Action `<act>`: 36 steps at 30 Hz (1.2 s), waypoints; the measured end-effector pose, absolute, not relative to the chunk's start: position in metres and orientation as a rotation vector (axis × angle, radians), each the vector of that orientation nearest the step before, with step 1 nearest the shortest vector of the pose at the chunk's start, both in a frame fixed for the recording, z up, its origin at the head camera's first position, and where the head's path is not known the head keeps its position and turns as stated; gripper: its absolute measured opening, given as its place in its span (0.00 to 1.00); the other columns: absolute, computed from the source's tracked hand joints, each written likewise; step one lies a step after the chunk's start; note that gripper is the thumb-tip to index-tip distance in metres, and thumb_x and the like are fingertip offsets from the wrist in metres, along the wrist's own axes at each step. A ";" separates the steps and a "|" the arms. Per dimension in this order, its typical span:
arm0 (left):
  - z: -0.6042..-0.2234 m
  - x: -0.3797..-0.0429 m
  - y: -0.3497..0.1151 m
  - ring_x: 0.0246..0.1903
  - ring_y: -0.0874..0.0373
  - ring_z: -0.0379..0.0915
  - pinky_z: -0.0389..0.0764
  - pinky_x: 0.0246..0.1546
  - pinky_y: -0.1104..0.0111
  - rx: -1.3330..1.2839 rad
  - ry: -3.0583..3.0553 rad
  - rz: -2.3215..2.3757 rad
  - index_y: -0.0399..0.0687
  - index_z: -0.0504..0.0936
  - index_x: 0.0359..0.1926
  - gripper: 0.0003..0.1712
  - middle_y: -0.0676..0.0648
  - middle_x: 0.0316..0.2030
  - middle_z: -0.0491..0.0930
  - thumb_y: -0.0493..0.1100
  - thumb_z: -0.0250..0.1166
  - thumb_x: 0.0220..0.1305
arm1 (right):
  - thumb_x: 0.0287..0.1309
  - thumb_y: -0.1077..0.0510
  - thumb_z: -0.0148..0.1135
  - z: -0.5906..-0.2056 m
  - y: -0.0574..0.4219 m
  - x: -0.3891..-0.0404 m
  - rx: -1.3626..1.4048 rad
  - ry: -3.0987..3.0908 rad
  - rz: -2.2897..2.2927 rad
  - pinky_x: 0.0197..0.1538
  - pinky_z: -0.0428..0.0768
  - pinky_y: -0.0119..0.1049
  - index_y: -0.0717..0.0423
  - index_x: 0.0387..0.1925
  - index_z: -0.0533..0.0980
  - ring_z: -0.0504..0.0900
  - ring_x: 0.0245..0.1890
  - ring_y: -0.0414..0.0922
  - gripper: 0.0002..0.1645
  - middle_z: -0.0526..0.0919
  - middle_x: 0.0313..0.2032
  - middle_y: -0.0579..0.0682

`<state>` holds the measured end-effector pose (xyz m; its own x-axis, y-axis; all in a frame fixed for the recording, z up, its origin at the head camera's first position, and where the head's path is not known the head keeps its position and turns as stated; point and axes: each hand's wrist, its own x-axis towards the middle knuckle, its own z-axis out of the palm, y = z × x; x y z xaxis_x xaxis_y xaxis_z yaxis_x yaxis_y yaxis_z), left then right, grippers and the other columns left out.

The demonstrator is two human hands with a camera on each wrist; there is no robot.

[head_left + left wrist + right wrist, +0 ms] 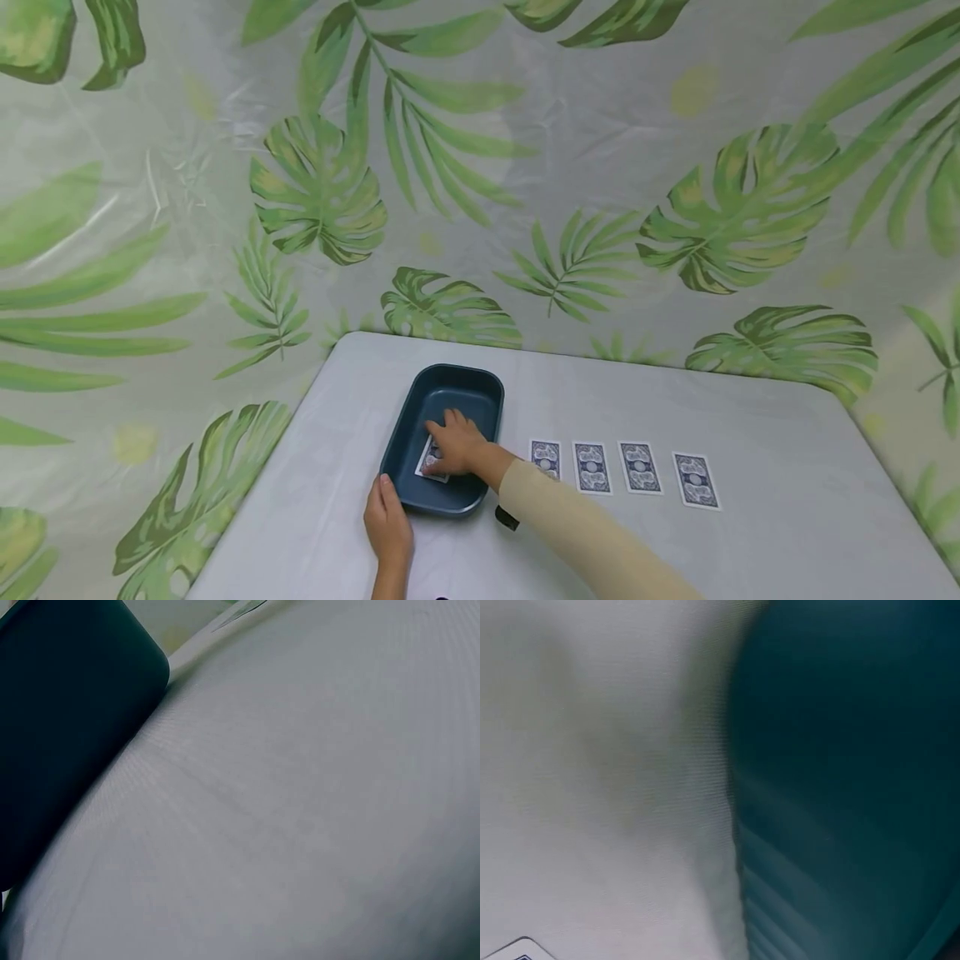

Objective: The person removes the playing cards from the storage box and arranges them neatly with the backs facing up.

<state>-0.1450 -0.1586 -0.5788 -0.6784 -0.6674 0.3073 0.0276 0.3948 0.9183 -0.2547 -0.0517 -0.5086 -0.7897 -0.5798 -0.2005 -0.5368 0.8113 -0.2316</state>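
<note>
A dark teal tray (407,425) with rounded corners sits on the white-covered table. My left hand (388,521) grips its near left corner, the thumb up at the rim. Inside the tray lies a blue-backed playing card (429,457), partly covered by my right hand (457,446). That hand holds the card between the thumb near its lower edge and the fingers near its upper edge. The left wrist view has the outer wall of the tray (67,727) at its left side. Neither wrist view shows fingers clearly.
Several blue-backed playing cards (640,467) lie face down in a row right of the tray, the nearest partly behind the right sleeve (577,525). A small black object (507,518) shows beside that sleeve. A leaf-patterned sheet (585,167) hangs behind the table.
</note>
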 end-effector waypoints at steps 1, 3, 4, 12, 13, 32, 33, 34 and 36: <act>-0.579 -0.145 -0.158 0.47 0.38 0.71 0.67 0.48 0.51 0.549 -1.982 -1.322 0.27 0.75 0.46 0.21 0.31 0.44 0.77 0.42 0.45 0.71 | 0.45 0.34 0.64 -0.510 -0.051 -0.255 -0.848 2.728 -0.242 0.61 0.60 0.50 0.47 0.64 0.62 0.56 0.64 0.56 0.47 0.59 0.63 0.60; -0.580 -0.144 -0.158 0.47 0.38 0.71 0.67 0.48 0.50 0.557 -1.985 -1.320 0.27 0.75 0.46 0.21 0.31 0.44 0.77 0.43 0.45 0.71 | 0.45 0.34 0.65 -0.512 -0.050 -0.254 -0.833 2.719 -0.248 0.61 0.60 0.50 0.48 0.64 0.63 0.56 0.64 0.57 0.47 0.59 0.63 0.61; -0.580 -0.144 -0.157 0.47 0.37 0.71 0.67 0.48 0.50 0.561 -1.988 -1.321 0.26 0.75 0.46 0.21 0.31 0.44 0.76 0.42 0.45 0.71 | 0.45 0.34 0.65 -0.513 -0.050 -0.254 -0.828 2.717 -0.246 0.61 0.60 0.50 0.48 0.64 0.63 0.55 0.64 0.57 0.47 0.59 0.63 0.61; -0.582 -0.144 -0.156 0.48 0.37 0.70 0.67 0.48 0.49 0.565 -1.989 -1.333 0.26 0.74 0.47 0.21 0.31 0.45 0.76 0.42 0.45 0.71 | 0.45 0.34 0.65 -0.521 -0.048 -0.255 -0.819 2.704 -0.228 0.61 0.59 0.50 0.47 0.64 0.63 0.54 0.65 0.57 0.47 0.57 0.64 0.62; -0.582 -0.144 -0.155 0.48 0.37 0.71 0.67 0.48 0.49 0.563 -1.987 -1.334 0.26 0.75 0.47 0.21 0.31 0.45 0.76 0.42 0.45 0.71 | 0.45 0.33 0.64 -0.521 -0.048 -0.255 -0.817 2.702 -0.230 0.61 0.58 0.50 0.47 0.64 0.63 0.54 0.65 0.57 0.47 0.57 0.65 0.62; -0.578 -0.145 -0.157 0.48 0.36 0.70 0.66 0.47 0.48 0.551 -1.994 -1.330 0.25 0.74 0.48 0.21 0.30 0.46 0.75 0.41 0.43 0.71 | 0.47 0.35 0.64 -0.523 -0.055 -0.251 -0.873 2.695 -0.234 0.61 0.59 0.50 0.49 0.64 0.63 0.58 0.64 0.56 0.45 0.60 0.63 0.60; -0.579 -0.145 -0.157 0.48 0.36 0.70 0.66 0.47 0.48 0.549 -1.993 -1.324 0.25 0.74 0.48 0.21 0.30 0.45 0.76 0.41 0.44 0.71 | 0.47 0.36 0.64 -0.524 -0.056 -0.251 -0.876 2.699 -0.227 0.61 0.59 0.50 0.49 0.64 0.64 0.58 0.64 0.55 0.45 0.61 0.63 0.60; -0.579 -0.146 -0.157 0.48 0.36 0.70 0.67 0.47 0.48 0.551 -1.992 -1.319 0.26 0.74 0.48 0.21 0.30 0.45 0.76 0.41 0.44 0.71 | 0.48 0.36 0.64 -0.524 -0.056 -0.251 -0.878 2.699 -0.226 0.61 0.59 0.50 0.49 0.64 0.64 0.58 0.63 0.55 0.44 0.61 0.63 0.60; -0.580 -0.146 -0.158 0.47 0.36 0.71 0.67 0.46 0.48 0.552 -1.990 -1.313 0.26 0.74 0.47 0.21 0.30 0.44 0.76 0.41 0.44 0.71 | 0.49 0.37 0.63 -0.523 -0.056 -0.249 -0.883 2.701 -0.215 0.61 0.60 0.49 0.49 0.64 0.64 0.59 0.63 0.55 0.43 0.62 0.62 0.60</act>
<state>-0.1456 -0.1576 -0.5803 -0.6783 -0.6679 0.3064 0.0190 0.4009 0.9159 -0.2492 -0.0564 -0.5235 -0.7696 -0.5967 -0.2271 -0.5534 0.8008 -0.2290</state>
